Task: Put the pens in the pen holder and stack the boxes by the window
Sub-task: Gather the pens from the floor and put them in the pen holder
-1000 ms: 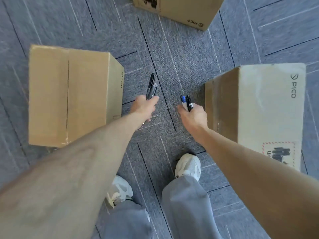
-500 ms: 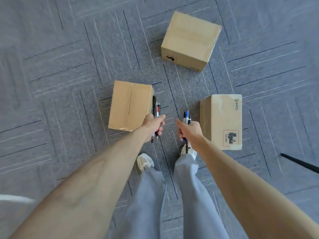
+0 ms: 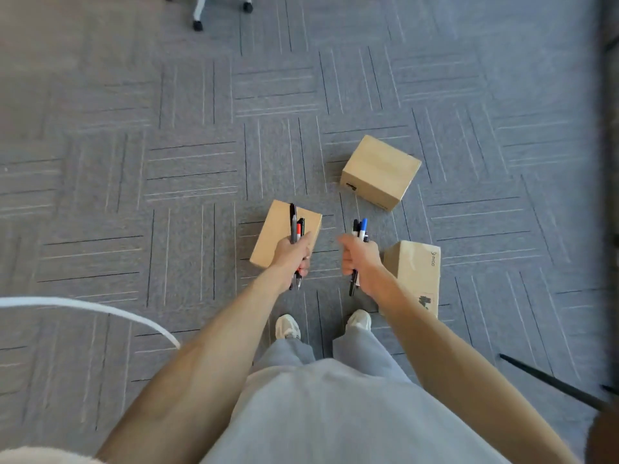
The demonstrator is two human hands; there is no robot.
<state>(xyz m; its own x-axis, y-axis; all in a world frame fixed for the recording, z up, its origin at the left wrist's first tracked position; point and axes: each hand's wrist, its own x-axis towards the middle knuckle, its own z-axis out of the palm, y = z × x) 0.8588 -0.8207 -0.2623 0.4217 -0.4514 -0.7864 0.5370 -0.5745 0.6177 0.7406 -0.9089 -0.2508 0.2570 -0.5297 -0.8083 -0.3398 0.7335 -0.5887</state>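
My left hand (image 3: pixel 292 255) is closed around a bunch of pens (image 3: pixel 296 226), black, grey and red, their tips pointing away from me. My right hand (image 3: pixel 360 259) grips a second bunch of pens (image 3: pixel 360 228), one with a blue cap. Three cardboard boxes lie apart on the grey carpet below: one box (image 3: pixel 275 231) behind my left hand, a second box (image 3: pixel 380 171) farther off, a third box (image 3: pixel 418 272) with black print to the right of my right hand. No pen holder or window is in view.
I stand upright; my white shoes (image 3: pixel 288 326) and grey trousers show below. Chair castors (image 3: pixel 198 25) sit at the top edge. A white curved edge (image 3: pixel 100 309) crosses the left side. A thin black rod (image 3: pixel 549 383) lies on the carpet at lower right.
The view has risen well away from the floor, so the boxes look much smaller and farther off. Both hands still hold their pens and have come up with me.
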